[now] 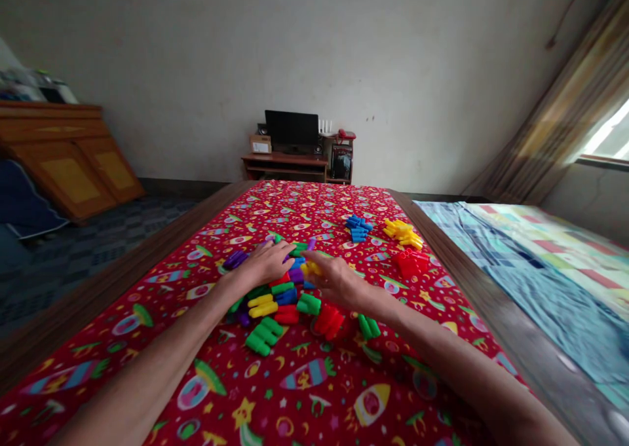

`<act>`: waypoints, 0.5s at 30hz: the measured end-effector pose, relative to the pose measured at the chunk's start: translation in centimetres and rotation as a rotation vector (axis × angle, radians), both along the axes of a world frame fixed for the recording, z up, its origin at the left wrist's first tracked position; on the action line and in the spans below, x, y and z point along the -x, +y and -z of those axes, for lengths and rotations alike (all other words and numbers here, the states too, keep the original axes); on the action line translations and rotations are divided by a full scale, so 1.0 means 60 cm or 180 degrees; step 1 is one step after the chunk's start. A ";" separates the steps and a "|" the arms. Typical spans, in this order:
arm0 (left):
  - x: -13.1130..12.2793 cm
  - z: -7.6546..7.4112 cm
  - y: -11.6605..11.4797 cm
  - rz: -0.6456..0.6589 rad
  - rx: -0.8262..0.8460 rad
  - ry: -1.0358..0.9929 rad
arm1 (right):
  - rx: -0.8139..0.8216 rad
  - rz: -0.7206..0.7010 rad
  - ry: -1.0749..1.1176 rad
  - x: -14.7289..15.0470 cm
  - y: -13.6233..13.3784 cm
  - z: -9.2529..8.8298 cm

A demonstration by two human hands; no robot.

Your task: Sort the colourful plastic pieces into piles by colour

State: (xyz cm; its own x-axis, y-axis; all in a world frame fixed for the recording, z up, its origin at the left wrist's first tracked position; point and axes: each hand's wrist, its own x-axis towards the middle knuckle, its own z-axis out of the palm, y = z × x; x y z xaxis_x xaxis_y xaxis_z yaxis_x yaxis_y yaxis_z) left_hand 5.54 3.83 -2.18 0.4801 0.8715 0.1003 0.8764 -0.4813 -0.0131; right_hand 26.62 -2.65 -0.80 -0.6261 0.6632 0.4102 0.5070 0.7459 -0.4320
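A mixed pile of plastic blocks lies on the red patterned cloth (314,204), with yellow blocks (263,306), a green block (264,336) and a red block (329,321) at its near side. My left hand (268,262) rests over the pile's far left part, fingers spread. Over the right side of the pile is my right hand (339,279), its fingertips by a yellow block (311,269); whether it grips that block is unclear. Farther right lie separate groups of blue blocks (358,228), yellow blocks (403,233) and red blocks (411,262).
A single green block (368,327) lies under my right forearm. Beyond the table's far end stands a desk (285,161) with a monitor (291,128). To the right is a bed (535,269); a wooden cabinet (63,158) stands at the left.
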 end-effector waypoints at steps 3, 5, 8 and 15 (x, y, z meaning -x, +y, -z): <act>0.000 0.000 -0.005 0.0136 -0.0125 0.0079 | -0.0201 0.0736 0.0054 -0.051 0.035 -0.027; 0.000 -0.001 -0.010 0.0092 -0.0110 0.0045 | -0.0341 0.1403 0.0115 -0.108 0.060 -0.046; -0.001 -0.005 -0.015 -0.0045 -0.0057 0.0000 | -0.0387 0.2441 0.0238 -0.207 0.090 -0.056; 0.000 0.003 -0.006 -0.0074 -0.0136 0.0161 | -0.0369 0.2560 -0.0217 -0.330 0.123 -0.008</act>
